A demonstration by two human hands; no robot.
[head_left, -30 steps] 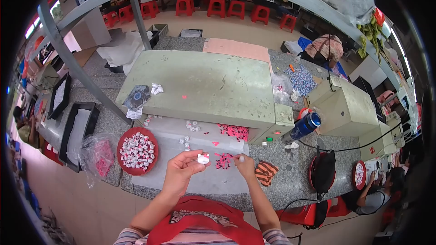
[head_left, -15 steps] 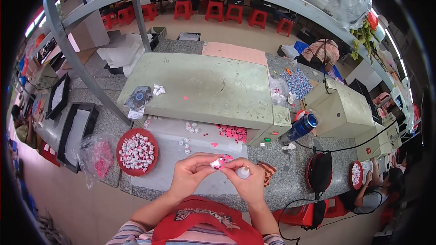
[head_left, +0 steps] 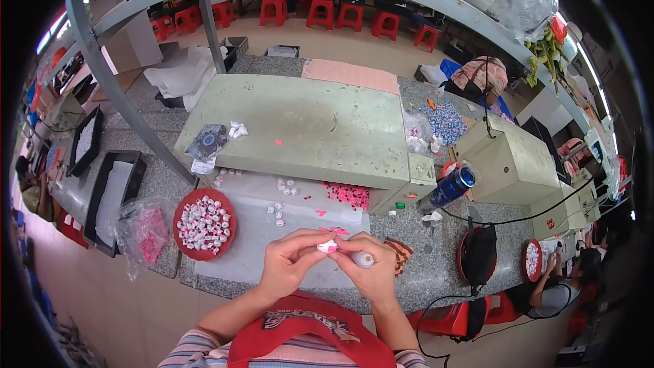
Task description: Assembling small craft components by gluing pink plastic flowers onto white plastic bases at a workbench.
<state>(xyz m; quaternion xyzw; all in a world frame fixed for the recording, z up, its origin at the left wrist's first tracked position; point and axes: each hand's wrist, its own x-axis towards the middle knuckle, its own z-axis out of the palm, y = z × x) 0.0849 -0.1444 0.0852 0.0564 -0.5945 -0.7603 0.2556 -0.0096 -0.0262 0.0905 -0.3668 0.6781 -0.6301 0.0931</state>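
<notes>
Above the white sheet (head_left: 238,266), one white piece (head_left: 327,247) with a pink patch sits between two hands: the left hand (head_left: 289,264) pinches it in its fingertips, and the right hand (head_left: 373,278) has its fingertips at the piece while its curled fingers grip one small white bottle (head_left: 363,259). Two red dishes hold white pieces, too many to count: one dish (head_left: 194,255) left of the sheet, the other (head_left: 533,279) far right. One clear bag (head_left: 129,225) holds pink bits. Of two black trays at the left, the nearer tray (head_left: 131,191) holds a pale liner; the farther tray's white contents are too small to tell. One striped cloth (head_left: 400,256) and one blue flask (head_left: 449,189) stand right of the sheet.
</notes>
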